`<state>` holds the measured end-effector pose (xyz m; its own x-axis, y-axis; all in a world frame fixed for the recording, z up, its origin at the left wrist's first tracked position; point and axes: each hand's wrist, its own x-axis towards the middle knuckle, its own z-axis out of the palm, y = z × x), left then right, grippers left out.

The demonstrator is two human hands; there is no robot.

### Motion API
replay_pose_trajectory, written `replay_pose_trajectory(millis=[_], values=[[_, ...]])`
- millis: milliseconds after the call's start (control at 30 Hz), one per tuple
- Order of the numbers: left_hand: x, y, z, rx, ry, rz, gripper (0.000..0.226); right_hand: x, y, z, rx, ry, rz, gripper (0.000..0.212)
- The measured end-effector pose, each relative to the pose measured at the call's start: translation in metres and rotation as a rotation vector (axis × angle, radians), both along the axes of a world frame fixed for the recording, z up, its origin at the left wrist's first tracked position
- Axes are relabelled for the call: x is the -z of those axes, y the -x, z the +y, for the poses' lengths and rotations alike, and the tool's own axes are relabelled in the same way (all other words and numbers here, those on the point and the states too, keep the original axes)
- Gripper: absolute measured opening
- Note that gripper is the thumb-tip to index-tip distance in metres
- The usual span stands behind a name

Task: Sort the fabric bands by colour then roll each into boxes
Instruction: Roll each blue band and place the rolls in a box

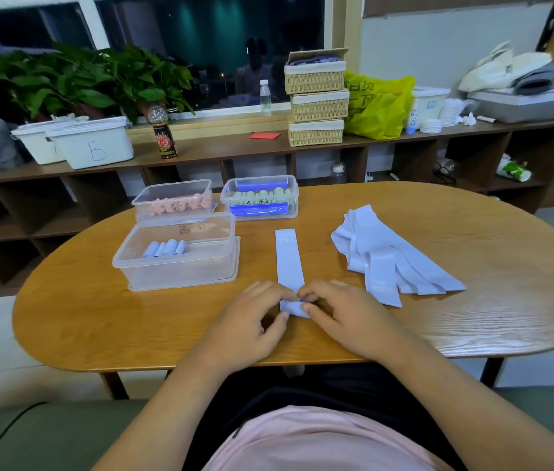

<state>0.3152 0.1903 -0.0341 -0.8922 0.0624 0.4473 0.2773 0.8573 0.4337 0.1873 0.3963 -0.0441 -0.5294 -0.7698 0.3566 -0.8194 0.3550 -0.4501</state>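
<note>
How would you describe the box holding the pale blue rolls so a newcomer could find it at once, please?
On the oval wooden table, three clear boxes stand at the left. It is the nearest, largest box, holding pale blue rolls; the pink-roll box and green-roll box stand behind it.
</note>
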Motion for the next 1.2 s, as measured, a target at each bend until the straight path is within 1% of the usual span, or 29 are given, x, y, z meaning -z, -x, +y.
replay_pose_trajectory(millis=[100,233,433,533,700,967,1200], values=[[0.003,0.003,-0.001,-0.021,0.031,0.003,0.019,0.001,0.001,0.000,-0.001,-0.007,0.015,0.014],[0.005,0.004,-0.002,-0.020,0.050,-0.009,0.013,0.000,-0.001,0.000,-0.041,-0.014,0.047,0.014],[0.005,0.004,-0.004,0.015,0.016,-0.020,0.011,0.000,-0.001,0.010,-0.134,0.040,-0.036,0.011],[0.006,0.004,-0.005,0.020,-0.003,-0.032,0.011,-0.001,-0.002,0.011,-0.128,0.054,-0.067,0.012],[0.008,0.004,-0.007,0.023,-0.055,-0.063,0.006,-0.002,-0.002,0.012,-0.122,0.029,-0.062,0.015],[0.010,0.004,-0.007,0.028,-0.047,-0.037,0.008,-0.002,-0.002,0.011,-0.120,0.037,-0.068,0.015],[0.013,0.002,-0.004,-0.006,0.033,0.049,0.014,-0.002,-0.003,0.011,-0.104,0.025,-0.016,0.018]])
